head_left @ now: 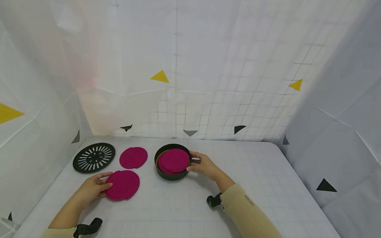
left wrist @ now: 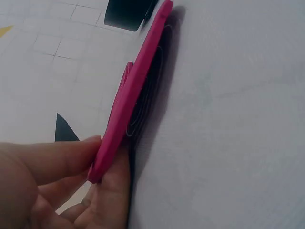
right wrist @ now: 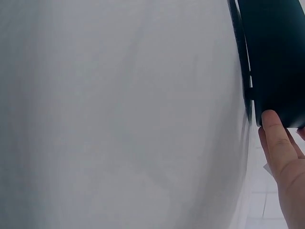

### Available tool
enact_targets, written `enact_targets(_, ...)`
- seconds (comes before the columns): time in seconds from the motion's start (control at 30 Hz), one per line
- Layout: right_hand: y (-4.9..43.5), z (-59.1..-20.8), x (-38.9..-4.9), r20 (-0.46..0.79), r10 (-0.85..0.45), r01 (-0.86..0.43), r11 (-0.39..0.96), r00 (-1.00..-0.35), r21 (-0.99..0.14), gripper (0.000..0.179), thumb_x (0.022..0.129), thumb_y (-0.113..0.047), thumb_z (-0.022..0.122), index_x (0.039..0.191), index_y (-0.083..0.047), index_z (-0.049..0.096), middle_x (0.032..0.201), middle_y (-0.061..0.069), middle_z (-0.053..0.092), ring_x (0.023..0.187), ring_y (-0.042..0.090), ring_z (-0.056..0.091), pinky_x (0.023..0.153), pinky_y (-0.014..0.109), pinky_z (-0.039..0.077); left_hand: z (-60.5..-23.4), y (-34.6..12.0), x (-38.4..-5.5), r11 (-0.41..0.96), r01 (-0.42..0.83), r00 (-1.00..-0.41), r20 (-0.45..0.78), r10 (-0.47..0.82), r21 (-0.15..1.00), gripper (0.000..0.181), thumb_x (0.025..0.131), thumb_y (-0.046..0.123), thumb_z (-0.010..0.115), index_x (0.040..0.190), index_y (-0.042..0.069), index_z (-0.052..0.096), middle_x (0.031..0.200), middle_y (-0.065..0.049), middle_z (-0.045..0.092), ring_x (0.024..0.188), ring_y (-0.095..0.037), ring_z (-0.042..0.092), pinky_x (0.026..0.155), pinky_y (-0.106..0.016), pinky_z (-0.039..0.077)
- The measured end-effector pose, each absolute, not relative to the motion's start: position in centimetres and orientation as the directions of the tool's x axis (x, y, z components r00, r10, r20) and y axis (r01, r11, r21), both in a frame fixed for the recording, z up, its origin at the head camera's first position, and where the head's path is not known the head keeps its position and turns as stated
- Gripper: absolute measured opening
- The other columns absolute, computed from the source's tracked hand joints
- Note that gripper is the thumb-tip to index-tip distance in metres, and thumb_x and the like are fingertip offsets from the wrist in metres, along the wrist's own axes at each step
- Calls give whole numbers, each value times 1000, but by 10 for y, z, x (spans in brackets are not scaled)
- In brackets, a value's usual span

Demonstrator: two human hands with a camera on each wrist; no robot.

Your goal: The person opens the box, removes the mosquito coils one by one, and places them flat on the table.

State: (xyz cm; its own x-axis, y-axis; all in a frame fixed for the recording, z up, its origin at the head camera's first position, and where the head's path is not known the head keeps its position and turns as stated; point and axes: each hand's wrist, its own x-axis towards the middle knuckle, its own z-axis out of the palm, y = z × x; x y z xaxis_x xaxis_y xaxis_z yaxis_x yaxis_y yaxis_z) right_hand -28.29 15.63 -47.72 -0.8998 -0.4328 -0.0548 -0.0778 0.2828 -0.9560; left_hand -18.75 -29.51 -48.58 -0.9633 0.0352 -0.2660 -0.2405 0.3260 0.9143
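My left hand (head_left: 91, 189) pinches the left edge of a magenta mosquito coil (head_left: 123, 185). In the left wrist view the thumb lies on one face of this coil (left wrist: 125, 100) and fingers on the other, and a shadow shows beneath it. Toward the back, another magenta coil (head_left: 133, 157) lies flat on the table. My right hand (head_left: 205, 165) grips the right side of a round black mosquito coil tin (head_left: 170, 177), with the thumb toward the front and fingers farther back. Inside the tin sits a magenta coil (head_left: 174, 161). The right wrist view shows the tin's dark wall (right wrist: 279, 62) against the fingertips.
A black round slotted lid (head_left: 94, 158) lies at the back left of the white table (head_left: 166, 211). White sheets with yellow and black triangles (head_left: 160, 76) enclose the table at the back and both sides. Each wrist carries a small black camera (head_left: 213, 201).
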Motion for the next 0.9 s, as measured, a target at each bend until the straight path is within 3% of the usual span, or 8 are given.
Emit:
enact_targets(0.17,156,-478,-283,-58,-434,-64,261,-899,-963,82,86,0,77,154,2,32,154,22,39,138,41,43,103,41,48,-482,-292,-185,406,-198,-976,-218,2,892,58,95,5,67,143,-12,41,118,-29,62,87,-16,66,70,-30,59)
enact_targets(0.4,156,-479,-282,-55,-426,-74,281,-903,-957,79,86,-3,78,153,-1,36,152,20,43,136,39,46,102,39,49,-483,-297,-184,502,-140,-987,-161,-2,854,54,92,5,69,138,-13,47,113,-25,64,91,-19,65,72,-27,58)
enact_targets(0.63,157,-478,-282,-51,-412,-76,286,-910,-955,80,84,-4,80,153,-3,38,151,17,46,135,36,48,101,39,50,-484,-298,-185,578,-119,-992,-127,-27,807,50,92,11,71,134,-11,54,117,-28,64,102,-29,64,72,-25,57)
enact_targets(0.9,157,-478,-281,-62,-411,-62,280,-909,-958,80,84,-5,80,153,-6,39,152,14,45,135,34,49,101,39,50,-481,-299,-187,694,-67,-998,-63,-30,717,45,90,11,73,128,-8,60,109,-23,67,101,-37,64,72,-33,54)
